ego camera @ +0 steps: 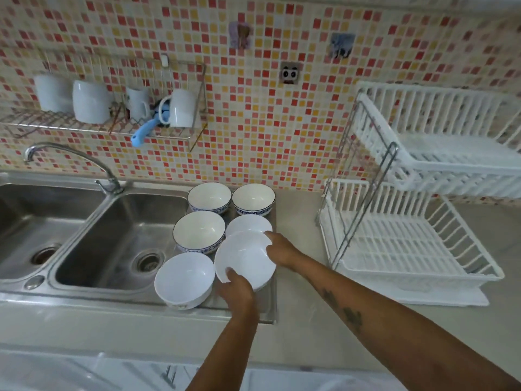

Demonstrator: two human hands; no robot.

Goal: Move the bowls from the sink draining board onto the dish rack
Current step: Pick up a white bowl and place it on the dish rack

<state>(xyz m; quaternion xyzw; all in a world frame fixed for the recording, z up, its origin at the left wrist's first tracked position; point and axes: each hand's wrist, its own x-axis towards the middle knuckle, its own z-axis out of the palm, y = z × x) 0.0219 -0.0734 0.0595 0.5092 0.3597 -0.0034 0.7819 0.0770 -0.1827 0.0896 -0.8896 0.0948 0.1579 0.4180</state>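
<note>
Several bowls sit on the steel draining board [269, 311] right of the sink. A plain white bowl [244, 259] is gripped by both hands: my left hand [235, 292] on its near rim, my right hand [282, 249] on its far right rim. Another plain white bowl [184, 279] sits to its left, and one more [246, 224] lies partly hidden behind it. Three blue-patterned bowls stand further back: one [198, 231], one [209, 196], one [253, 198]. The white two-tier dish rack [408, 249] stands on the counter to the right, both tiers bare.
A double steel sink [112, 235] with a tap [70, 156] lies to the left. A wall shelf [98, 128] above it carries white mugs and a blue-handled tool. Grey counter [298, 221] separates the draining board from the rack.
</note>
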